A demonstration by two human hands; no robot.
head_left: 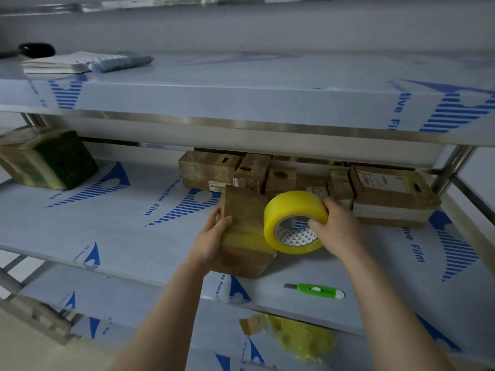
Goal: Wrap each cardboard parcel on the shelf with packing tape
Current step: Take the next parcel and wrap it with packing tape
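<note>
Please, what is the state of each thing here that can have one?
left hand: grips the parcel.
right hand: holds the tape roll.
parcel: stands on the shelf, partly taped.
tape roll: lifted, against the parcel's right side.
utility knife: lying on the shelf, blade tip out.

**A:** Left hand point(214, 234), as it stands?

**B:** Bare left forearm point(160, 317) rising from lower left. The thumb lies across the parcel point(246, 210), and the fingers grip its left edge.

**A:** Right hand point(340, 228)?

**B:** Bare right forearm point(388, 303) entering from lower right, back of the hand uppermost. One digit hooks into the core of the tape roll point(289, 207), the others curl over its rim. The hands are level, near, apart.
</note>
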